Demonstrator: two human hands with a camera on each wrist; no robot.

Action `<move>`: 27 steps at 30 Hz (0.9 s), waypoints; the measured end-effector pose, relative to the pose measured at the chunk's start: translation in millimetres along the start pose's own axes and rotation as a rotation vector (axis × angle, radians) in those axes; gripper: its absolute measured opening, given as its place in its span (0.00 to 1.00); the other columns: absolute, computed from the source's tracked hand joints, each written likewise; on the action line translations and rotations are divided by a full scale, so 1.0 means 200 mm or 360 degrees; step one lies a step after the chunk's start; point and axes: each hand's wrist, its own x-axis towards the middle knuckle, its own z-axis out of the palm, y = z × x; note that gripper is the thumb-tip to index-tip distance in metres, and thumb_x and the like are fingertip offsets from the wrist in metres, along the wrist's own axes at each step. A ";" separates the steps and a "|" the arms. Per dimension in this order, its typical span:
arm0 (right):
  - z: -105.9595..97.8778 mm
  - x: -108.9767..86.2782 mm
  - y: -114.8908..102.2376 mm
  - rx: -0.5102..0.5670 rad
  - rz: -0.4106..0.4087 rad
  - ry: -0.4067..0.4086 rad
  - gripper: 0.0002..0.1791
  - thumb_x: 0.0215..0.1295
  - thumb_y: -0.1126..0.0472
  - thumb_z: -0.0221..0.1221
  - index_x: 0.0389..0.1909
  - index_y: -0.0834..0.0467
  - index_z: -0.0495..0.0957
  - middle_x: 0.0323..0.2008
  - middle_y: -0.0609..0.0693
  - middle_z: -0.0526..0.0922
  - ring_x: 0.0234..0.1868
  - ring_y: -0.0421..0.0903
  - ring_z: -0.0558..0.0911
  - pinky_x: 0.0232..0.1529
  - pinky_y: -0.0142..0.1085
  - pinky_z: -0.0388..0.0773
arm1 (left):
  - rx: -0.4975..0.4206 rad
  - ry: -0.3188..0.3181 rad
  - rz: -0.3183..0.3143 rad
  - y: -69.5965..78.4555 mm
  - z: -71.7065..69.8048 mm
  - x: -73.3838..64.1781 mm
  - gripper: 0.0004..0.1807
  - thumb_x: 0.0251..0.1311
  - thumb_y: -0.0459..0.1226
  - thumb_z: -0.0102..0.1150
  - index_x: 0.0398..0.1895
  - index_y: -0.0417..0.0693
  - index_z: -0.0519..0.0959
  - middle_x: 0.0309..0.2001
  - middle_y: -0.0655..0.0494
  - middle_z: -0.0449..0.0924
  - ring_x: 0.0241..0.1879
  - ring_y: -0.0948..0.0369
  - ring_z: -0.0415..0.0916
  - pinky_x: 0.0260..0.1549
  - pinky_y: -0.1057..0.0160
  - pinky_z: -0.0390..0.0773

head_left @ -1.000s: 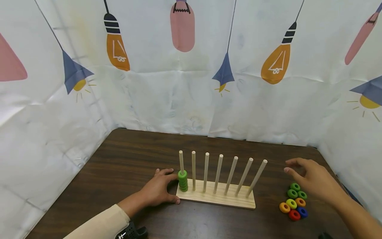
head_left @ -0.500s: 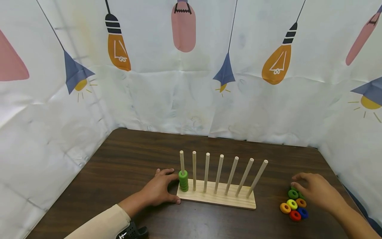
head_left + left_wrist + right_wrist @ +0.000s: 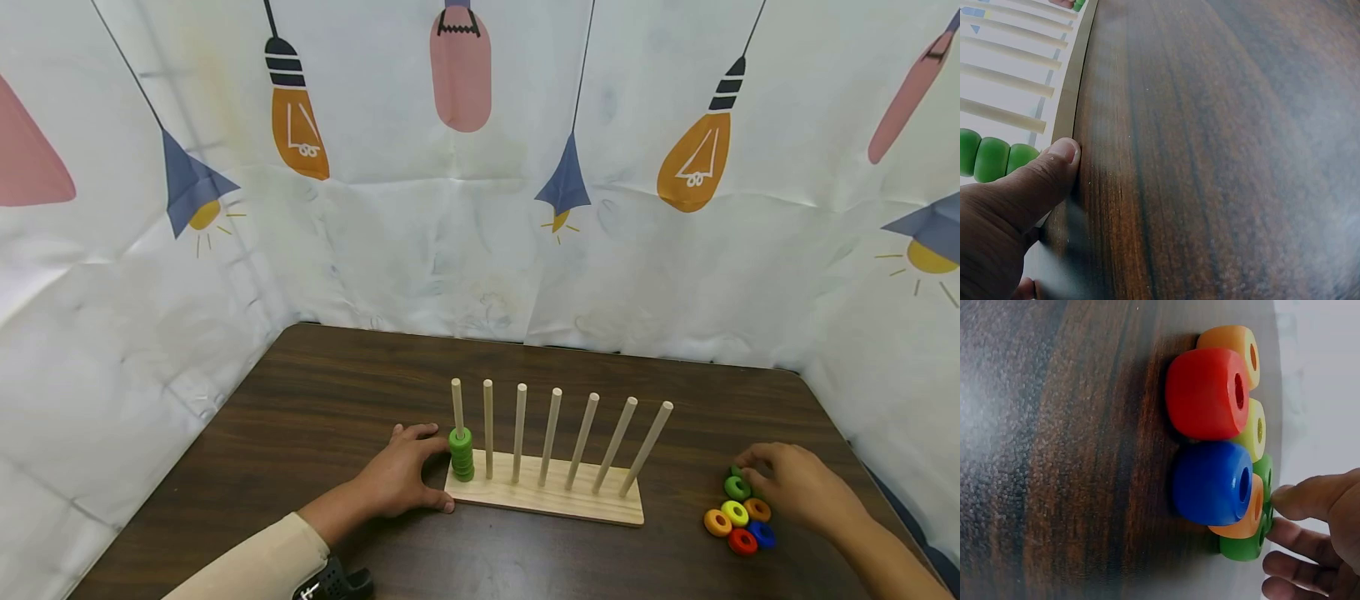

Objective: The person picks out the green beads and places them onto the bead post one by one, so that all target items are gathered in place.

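Note:
A wooden peg stand (image 3: 543,492) with upright pegs stands mid-table; green beads (image 3: 461,456) are stacked on its leftmost peg. My left hand (image 3: 405,475) grips the stand's left end, and in the left wrist view its thumb (image 3: 1054,165) lies against the base edge beside the green beads. At the right, my right hand (image 3: 798,487) pinches a green bead (image 3: 735,472) at the back of a loose bead group, partly hidden by the fingers. Nearer in that group lie another green bead (image 3: 737,488), a yellow (image 3: 735,513), a red (image 3: 1207,394) and a blue bead (image 3: 1210,482).
Two orange beads, one at the left (image 3: 717,523) and one beside the hand (image 3: 757,509), belong to the same group. The dark wooden table (image 3: 360,375) ends at a white printed cloth (image 3: 450,250) behind. Bare tabletop lies between stand and beads.
My right hand has come down onto the back green beads, and its thumb and fingers have closed in on one. The left hand and the stand have stayed put.

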 end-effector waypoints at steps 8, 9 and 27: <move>0.00 0.02 -0.02 0.0034 0.0014 0.0033 0.10 0.68 0.59 0.67 0.45 0.59 0.85 0.42 0.56 0.86 0.41 0.56 0.84 0.35 0.54 0.82 | -0.0012 -0.0002 -0.0012 0.00 0.00 0.00 0.40 0.41 0.50 0.85 0.61 0.50 0.81 0.69 0.35 0.67 0.72 0.37 0.59 0.69 0.27 0.47; 0.01 0.02 -0.02 0.0043 0.0020 0.0033 0.11 0.68 0.57 0.67 0.46 0.59 0.85 0.41 0.55 0.86 0.39 0.54 0.84 0.35 0.52 0.82 | -0.0013 -0.0003 -0.0016 0.00 0.00 0.00 0.40 0.41 0.51 0.85 0.61 0.50 0.81 0.69 0.35 0.67 0.72 0.37 0.59 0.69 0.26 0.47; 0.01 0.08 -0.10 -0.0030 -0.0053 0.0085 0.17 0.68 0.51 0.67 0.49 0.59 0.84 0.45 0.58 0.86 0.46 0.64 0.83 0.39 0.60 0.81 | -0.0028 -0.0015 -0.0019 0.01 -0.01 0.00 0.40 0.42 0.51 0.85 0.61 0.50 0.81 0.70 0.34 0.66 0.72 0.36 0.58 0.69 0.27 0.47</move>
